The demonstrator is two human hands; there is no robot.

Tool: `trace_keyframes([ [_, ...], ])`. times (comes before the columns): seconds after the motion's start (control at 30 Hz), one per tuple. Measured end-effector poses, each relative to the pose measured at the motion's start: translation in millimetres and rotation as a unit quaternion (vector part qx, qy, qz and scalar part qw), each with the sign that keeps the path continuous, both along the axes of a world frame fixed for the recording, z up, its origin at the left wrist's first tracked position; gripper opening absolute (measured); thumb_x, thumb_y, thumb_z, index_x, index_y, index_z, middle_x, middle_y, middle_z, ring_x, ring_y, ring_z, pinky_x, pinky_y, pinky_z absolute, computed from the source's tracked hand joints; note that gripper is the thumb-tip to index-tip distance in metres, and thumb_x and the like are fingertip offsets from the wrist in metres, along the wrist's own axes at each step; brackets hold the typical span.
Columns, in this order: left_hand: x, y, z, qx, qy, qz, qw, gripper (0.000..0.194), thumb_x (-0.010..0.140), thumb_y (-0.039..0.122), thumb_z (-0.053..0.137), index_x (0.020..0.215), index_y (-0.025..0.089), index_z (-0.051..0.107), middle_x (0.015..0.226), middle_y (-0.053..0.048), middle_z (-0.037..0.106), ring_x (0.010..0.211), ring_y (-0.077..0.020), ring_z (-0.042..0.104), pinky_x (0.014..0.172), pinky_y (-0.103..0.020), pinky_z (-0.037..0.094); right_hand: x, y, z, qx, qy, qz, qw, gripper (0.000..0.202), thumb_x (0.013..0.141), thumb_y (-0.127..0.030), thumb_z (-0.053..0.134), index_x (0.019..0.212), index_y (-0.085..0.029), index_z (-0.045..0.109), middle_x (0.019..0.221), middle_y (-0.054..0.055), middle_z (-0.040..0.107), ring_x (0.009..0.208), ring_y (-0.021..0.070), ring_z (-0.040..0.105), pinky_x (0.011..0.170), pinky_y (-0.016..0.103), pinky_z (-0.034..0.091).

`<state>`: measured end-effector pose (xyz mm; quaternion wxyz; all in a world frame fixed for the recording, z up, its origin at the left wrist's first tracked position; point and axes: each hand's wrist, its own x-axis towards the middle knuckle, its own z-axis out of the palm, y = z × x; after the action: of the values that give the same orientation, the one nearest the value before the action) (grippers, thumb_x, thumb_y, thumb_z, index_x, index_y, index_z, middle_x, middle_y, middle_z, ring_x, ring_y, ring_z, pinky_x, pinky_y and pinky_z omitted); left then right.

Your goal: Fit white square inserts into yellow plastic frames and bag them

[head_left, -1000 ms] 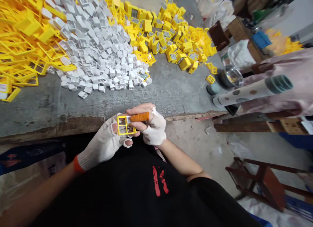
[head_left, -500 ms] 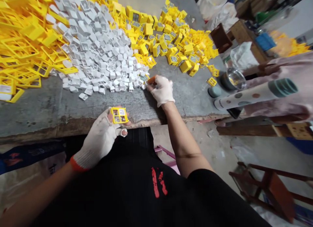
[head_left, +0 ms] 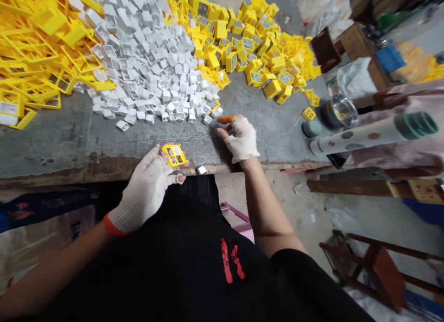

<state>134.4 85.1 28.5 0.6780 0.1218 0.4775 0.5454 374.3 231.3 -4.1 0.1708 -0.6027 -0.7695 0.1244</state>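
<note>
My left hand [head_left: 147,183], in a white fingerless glove, holds a small yellow frame [head_left: 174,155] with four compartments over the table's front edge. At least one compartment has a white piece in it; the rest are hard to make out. A loose white block [head_left: 201,170] shows at the front edge, right of the frame; whether it rests there or is in the air I cannot tell. My right hand [head_left: 243,139], also gloved, is over the tabletop with an orange cover on one finger. Its thumb and forefinger are apart with nothing visible between them, close to the heap of white blocks [head_left: 156,77].
Yellow frames [head_left: 31,49] are heaped at the left. Yellow blocks with grey faces [head_left: 239,49] lie behind and to the right. A metal bowl [head_left: 340,112] and a patterned bottle [head_left: 371,132] are at the right; a wooden stool [head_left: 385,271] stands on the floor.
My right hand has drawn back from the white heap toward me, its finger and thumb now apart. A loose white block has appeared at the front edge. The left hand still holds the frame.
</note>
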Motion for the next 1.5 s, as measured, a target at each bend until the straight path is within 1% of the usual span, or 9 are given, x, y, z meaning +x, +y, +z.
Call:
trace_keyframes([
  [0.13, 1.3, -1.8, -2.3, 0.014, 0.008, -0.003, 1.000, 0.034, 0.096, 0.037, 0.088, 0.121, 0.022, 0.071, 0.121, -0.010, 0.078, 0.105, -0.0282, 0.078, 0.074, -0.033, 0.059, -25.9, 18.3, -3.1, -0.010, -0.043, 0.023, 0.999, 0.037, 0.097, -0.027, 0.075, 0.134, -0.028, 0.079, 0.140, 0.012, 0.082, 0.132, 0.0384, 0.072, 0.117, 0.060, 0.050],
  [0.23, -0.7, -3.0, -3.9, 0.016, 0.006, -0.002, 1.000, 0.038, 0.093, 0.039, 0.092, 0.120, 0.022, 0.072, 0.120, -0.010, 0.078, 0.101, -0.0275, 0.078, 0.074, -0.033, 0.059, -32.4, 15.8, 1.7, -0.016, -0.029, 0.018, 0.999, 0.027, 0.099, -0.025, 0.072, 0.125, -0.027, 0.080, 0.126, 0.010, 0.085, 0.124, 0.0361, 0.075, 0.116, 0.060, 0.050],
  [0.47, 0.3, -7.2, -3.9, 0.027, -0.077, -0.071, 0.994, 0.028, 0.100, 0.039, 0.084, 0.115, 0.017, 0.075, 0.101, -0.008, 0.075, 0.081, -0.0223, 0.074, 0.060, -0.028, 0.057, -32.7, -64.4, 34.5, 0.097, 0.147, 0.222, 0.959, 0.021, 0.110, -0.052, 0.077, 0.115, -0.034, 0.086, 0.117, 0.003, 0.089, 0.105, 0.0298, 0.079, 0.107, 0.054, 0.059],
  [0.73, -8.7, -28.0, -13.8, 0.075, -0.116, -0.111, 0.984, 0.055, 0.079, 0.052, 0.109, 0.117, 0.022, 0.083, 0.107, -0.005, 0.080, 0.086, -0.0199, 0.076, 0.063, -0.026, 0.064, -45.9, -101.5, 28.8, 0.134, 0.128, 0.302, 0.935, 0.037, 0.120, -0.056, 0.062, 0.120, -0.033, 0.091, 0.127, 0.006, 0.090, 0.108, 0.0271, 0.080, 0.100, 0.048, 0.059],
  [0.9, -22.6, -32.6, -15.2, 0.063, -0.074, -0.075, 0.992, 0.045, 0.080, 0.049, 0.106, 0.111, 0.022, 0.085, 0.109, -0.008, 0.086, 0.086, -0.0244, 0.079, 0.060, -0.027, 0.061, 10.4, -94.8, 25.9, 0.187, 0.200, 0.167, 0.947, 0.035, 0.119, -0.052, 0.062, 0.130, -0.032, 0.088, 0.129, 0.007, 0.088, 0.116, 0.0309, 0.081, 0.102, 0.052, 0.064],
  [1.0, -30.9, -35.1, -14.4, 0.044, -0.048, -0.046, 0.997, 0.043, 0.077, 0.049, 0.107, 0.104, 0.024, 0.085, 0.106, -0.007, 0.085, 0.084, -0.0241, 0.079, 0.059, -0.027, 0.061, 32.0, -91.2, 11.4, 0.116, 0.086, 0.191, 0.971, 0.028, 0.116, -0.044, 0.067, 0.129, -0.032, 0.089, 0.129, 0.008, 0.088, 0.117, 0.0319, 0.080, 0.102, 0.052, 0.060],
  [1.23, -34.8, -40.6, -27.4, 0.030, -0.041, -0.060, 0.997, 0.032, 0.090, 0.043, 0.097, 0.112, 0.024, 0.082, 0.110, -0.008, 0.084, 0.086, -0.0257, 0.078, 0.061, -0.030, 0.060, -11.0, -74.8, -10.8, -0.025, -0.085, 0.225, 0.970, 0.025, 0.113, -0.042, 0.070, 0.121, -0.027, 0.089, 0.114, 0.010, 0.085, 0.113, 0.0325, 0.071, 0.103, 0.049, 0.046],
  [1.37, -31.7, -41.1, -29.5, 0.042, -0.041, -0.059, 0.997, 0.033, 0.090, 0.036, 0.094, 0.118, 0.023, 0.082, 0.112, -0.009, 0.085, 0.088, -0.0269, 0.079, 0.062, -0.031, 0.060, -25.0, -57.6, -4.3, -0.057, -0.073, 0.188, 0.978, 0.028, 0.113, -0.040, 0.067, 0.126, -0.028, 0.089, 0.112, 0.010, 0.082, 0.114, 0.0335, 0.071, 0.106, 0.049, 0.047],
  [1.5, -28.0, -40.5, -27.5, 0.039, -0.045, -0.035, 0.998, 0.037, 0.082, 0.038, 0.099, 0.113, 0.023, 0.084, 0.110, -0.010, 0.084, 0.086, -0.0259, 0.078, 0.060, -0.029, 0.059, -5.3, -60.0, -4.9, -0.013, 0.007, 0.126, 0.992, 0.038, 0.111, -0.037, 0.063, 0.142, -0.027, 0.084, 0.120, 0.011, 0.084, 0.116, 0.0342, 0.073, 0.105, 0.050, 0.052],
])
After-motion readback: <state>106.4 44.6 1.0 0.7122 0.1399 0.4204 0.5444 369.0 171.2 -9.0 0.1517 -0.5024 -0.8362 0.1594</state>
